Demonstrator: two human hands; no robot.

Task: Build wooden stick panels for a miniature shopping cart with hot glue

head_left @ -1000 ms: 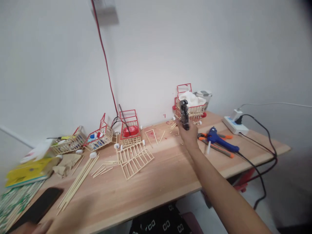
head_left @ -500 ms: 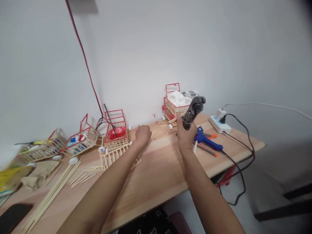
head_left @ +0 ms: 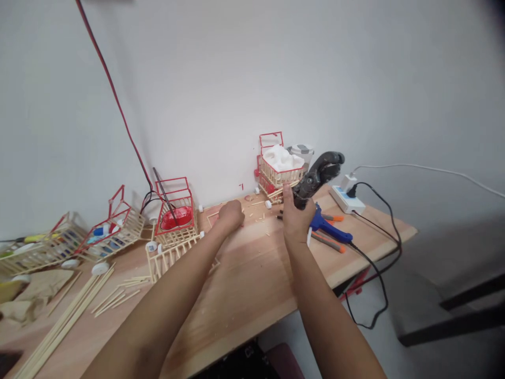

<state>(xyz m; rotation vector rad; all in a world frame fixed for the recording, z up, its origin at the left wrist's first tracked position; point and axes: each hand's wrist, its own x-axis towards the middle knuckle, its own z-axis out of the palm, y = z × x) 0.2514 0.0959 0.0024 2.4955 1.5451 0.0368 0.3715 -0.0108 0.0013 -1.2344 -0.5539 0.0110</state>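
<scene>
My right hand (head_left: 296,217) is wrapped around a black hand cutter (head_left: 315,176), its curved jaws pointing up and to the right above the table. My left hand (head_left: 231,216) rests closed, low over the wooden table. Its fingertips are turned away, so what they hold is hidden; thin wooden sticks show around it. A small stick frame (head_left: 213,217) lies partly behind that hand. A slatted stick panel (head_left: 170,257) sits by the left forearm, partly covered by it. Beyond the right hand stands a red-edged stick cart (head_left: 276,167) with white stuff inside.
A blue glue gun (head_left: 333,229) and orange-handled pliers (head_left: 335,245) lie right of my right hand. A power strip (head_left: 347,200) trails cables over the edge. More carts (head_left: 114,239) line the wall; long sticks (head_left: 67,321) and short sticks (head_left: 116,301) lie left.
The view has swung slightly left-to-right, so the table things sit further left. The cutter has tipped more to the right in my right hand. My left hand stays closed near the stick frame.
</scene>
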